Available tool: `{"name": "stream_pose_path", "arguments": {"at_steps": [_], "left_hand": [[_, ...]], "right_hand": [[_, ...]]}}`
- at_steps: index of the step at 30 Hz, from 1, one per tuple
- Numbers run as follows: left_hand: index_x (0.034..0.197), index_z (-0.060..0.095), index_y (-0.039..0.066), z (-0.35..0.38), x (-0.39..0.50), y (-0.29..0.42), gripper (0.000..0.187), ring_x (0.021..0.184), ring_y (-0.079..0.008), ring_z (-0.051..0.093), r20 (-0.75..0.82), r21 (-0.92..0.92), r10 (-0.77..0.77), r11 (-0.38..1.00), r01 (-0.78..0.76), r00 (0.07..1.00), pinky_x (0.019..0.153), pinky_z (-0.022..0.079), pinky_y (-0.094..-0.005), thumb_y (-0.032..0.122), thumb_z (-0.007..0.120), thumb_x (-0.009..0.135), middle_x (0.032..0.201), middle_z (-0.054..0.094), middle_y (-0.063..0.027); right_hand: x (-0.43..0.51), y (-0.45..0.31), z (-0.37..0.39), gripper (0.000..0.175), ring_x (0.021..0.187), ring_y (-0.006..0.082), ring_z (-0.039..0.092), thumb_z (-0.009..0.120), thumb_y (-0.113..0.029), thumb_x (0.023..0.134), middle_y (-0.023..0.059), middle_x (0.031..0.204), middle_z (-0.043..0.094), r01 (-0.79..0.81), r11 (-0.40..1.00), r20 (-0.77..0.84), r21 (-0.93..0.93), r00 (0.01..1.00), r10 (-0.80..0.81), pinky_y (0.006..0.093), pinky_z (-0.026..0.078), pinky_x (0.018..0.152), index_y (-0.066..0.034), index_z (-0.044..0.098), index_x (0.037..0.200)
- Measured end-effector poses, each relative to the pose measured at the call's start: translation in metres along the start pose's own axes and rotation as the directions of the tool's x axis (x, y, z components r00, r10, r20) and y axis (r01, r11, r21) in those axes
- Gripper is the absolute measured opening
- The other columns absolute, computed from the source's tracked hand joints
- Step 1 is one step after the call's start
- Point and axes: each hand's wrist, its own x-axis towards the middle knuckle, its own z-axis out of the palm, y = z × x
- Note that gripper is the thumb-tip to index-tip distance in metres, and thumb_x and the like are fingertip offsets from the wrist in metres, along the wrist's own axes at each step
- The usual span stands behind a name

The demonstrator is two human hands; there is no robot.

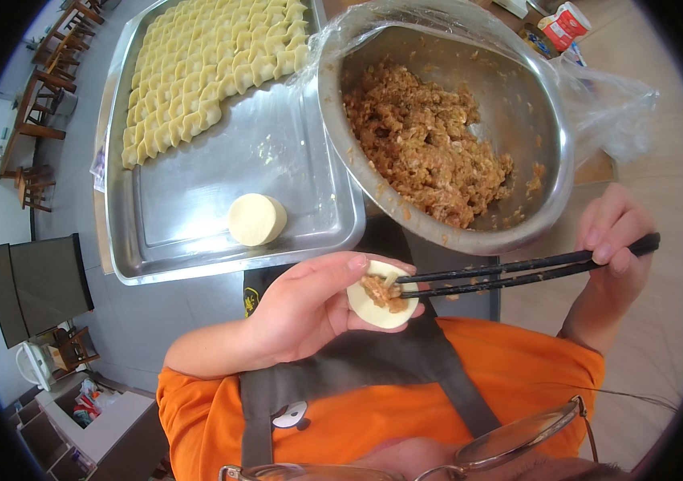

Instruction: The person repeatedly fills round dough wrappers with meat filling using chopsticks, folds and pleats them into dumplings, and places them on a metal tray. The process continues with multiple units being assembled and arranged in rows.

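Note:
A round dumpling wrapper (375,317) lies across the fingers of my left hand (311,300), its thumb along the wrapper's upper edge. On the wrapper sits a small lump of minced filling (384,293). My right hand (615,234) grips a pair of black chopsticks (516,270), whose tips touch the filling. Above the hands, a large steel bowl (549,198) tilts towards me and holds a mound of the same minced filling (431,144). A stack of round wrappers (255,219) rests in the near part of a metal tray (221,264).
Rows of folded dumplings (215,66) fill the tray's far part. Thin plastic film (606,108) hangs from the bowl's rim. A red and white container (565,27) stands beyond the bowl at the right. Wooden chairs (34,183) and a cabinet (106,421) are off to the left.

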Motion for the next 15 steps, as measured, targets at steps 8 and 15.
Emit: {"name": "stream_pose_path", "arguments": {"at_steps": [8,15], "left_hand": [[0.135,0.048,-0.011,0.001,-0.009,-0.001,0.043,0.118,-0.0342,0.060,0.026,0.033,0.020,0.999,-0.021,0.999,0.100,0.051,-0.0416,0.020,0.037,0.106,0.127,0.060,-0.0212],[0.132,0.050,-0.011,-0.007,-0.020,0.000,0.041,0.116,-0.0324,0.062,-0.015,0.057,-0.061,0.996,0.062,0.998,0.100,0.052,-0.0417,0.019,0.039,0.106,0.126,0.061,-0.0199]], "right_hand": [[-0.015,0.007,-0.012,0.041,0.058,0.0153,0.050,0.072,-0.040,0.089,0.0059,0.077,0.051,0.058,0.998,-0.044,0.020,0.997,-0.057,0.0241,0.042,0.049,-0.0047,0.060,0.073],[-0.024,0.010,-0.016,0.039,0.060,0.0150,0.049,0.069,-0.039,0.092,0.0065,0.078,0.050,0.048,0.994,-0.112,0.094,0.993,-0.037,0.0240,0.042,0.050,-0.0044,0.059,0.076]]}}
